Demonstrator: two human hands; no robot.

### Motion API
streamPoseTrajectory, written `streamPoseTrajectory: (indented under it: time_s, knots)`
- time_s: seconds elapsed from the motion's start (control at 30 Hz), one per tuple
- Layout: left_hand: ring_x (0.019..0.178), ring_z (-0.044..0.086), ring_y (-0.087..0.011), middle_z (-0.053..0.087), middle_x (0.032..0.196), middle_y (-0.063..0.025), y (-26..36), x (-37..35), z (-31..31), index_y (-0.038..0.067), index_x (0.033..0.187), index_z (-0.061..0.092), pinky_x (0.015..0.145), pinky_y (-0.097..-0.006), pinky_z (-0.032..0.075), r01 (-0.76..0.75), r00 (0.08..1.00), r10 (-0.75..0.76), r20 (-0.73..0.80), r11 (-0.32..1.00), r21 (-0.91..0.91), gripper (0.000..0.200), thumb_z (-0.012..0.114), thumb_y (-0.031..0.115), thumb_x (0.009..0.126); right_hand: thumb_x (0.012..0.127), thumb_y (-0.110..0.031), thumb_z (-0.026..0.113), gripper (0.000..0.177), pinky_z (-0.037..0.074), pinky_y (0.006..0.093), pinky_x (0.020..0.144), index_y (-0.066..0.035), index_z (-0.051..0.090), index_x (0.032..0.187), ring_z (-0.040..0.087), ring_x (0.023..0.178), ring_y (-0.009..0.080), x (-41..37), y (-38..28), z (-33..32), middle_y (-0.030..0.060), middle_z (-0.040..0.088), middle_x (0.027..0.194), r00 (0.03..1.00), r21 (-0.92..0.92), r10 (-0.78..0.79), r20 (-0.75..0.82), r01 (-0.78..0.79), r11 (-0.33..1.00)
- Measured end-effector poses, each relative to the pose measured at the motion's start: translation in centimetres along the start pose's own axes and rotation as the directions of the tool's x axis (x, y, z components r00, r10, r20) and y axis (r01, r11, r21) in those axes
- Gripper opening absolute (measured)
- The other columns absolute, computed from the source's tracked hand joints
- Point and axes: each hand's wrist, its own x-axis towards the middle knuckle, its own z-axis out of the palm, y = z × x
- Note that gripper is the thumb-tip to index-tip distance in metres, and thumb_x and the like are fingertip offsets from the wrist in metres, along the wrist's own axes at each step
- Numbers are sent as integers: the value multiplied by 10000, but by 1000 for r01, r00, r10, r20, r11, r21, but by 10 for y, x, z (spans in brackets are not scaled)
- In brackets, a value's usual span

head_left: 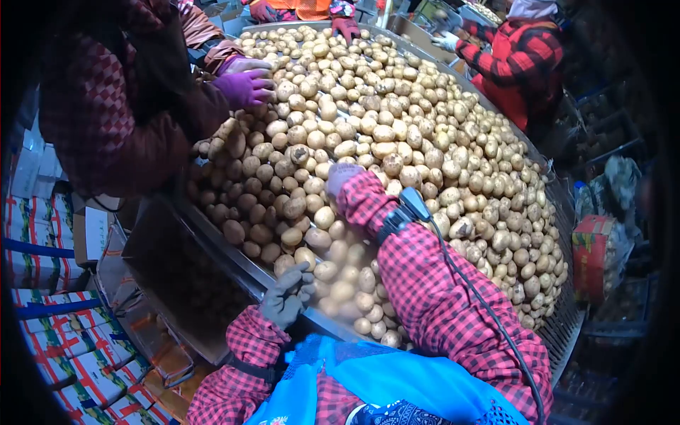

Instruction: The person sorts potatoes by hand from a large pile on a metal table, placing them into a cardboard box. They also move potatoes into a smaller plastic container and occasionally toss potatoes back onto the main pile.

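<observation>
Many potatoes (382, 133) lie heaped on a large round sorting table with a metal rim (237, 262). My left hand (287, 294), in a dark grey glove, hovers at the near rim with its fingers apart and nothing visible in them. My right hand (343, 177), in a pale glove, reaches into the middle of the heap. Its fingers are hidden from view, so what it touches or holds cannot be made out. Between my arms, several potatoes (343, 290) are smeared by motion.
An open cardboard box (177, 262) stands below the rim at left, near stacked printed cartons (67, 333). A co-worker's purple glove (244, 86) rests on the potatoes at upper left. Other people work at the far side. A red box (592, 258) stands at right.
</observation>
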Motion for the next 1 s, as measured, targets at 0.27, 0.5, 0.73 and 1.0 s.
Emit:
streamPoseTrajectory:
  time_s: [0.27,0.5,0.73,1.0]
  knots:
    - [1025,617,-293,633,1122,-169,-12,17,-26,-6,1132,616,769,-326,525,281,948,-315,53,747,-602,461,562,397,914,755,-423,661,489,506,416,845,-18,679,1030,632,1001,339,53,19,6,221,657,1037,986,-37,51,157,-46,998]
    - [1314,396,-360,391,1407,-187,9,16,5,74,1380,405,1126,-530,318,106,982,-180,-49,754,-648,581,497,13,809,794,-510,642,533,487,392,867,-94,659,1126,641,954,318,-81,-3,-39,178,672,1007,892,504,-399,212,250,826]
    - [1197,512,-363,459,1357,-156,0,15,-12,122,1301,534,828,-300,502,234,965,-257,56,739,-631,544,539,32,765,877,-288,556,319,497,456,822,-98,600,1129,626,980,356,39,-17,-19,170,649,1057,968,139,-216,-124,233,963]
    - [1064,591,-262,524,1275,-156,0,10,-9,105,1298,510,719,-253,477,226,965,-263,3,823,-521,457,563,69,846,860,-192,519,224,518,417,803,-88,663,998,657,933,308,66,-24,-28,146,678,981,969,-129,-226,-104,212,969]
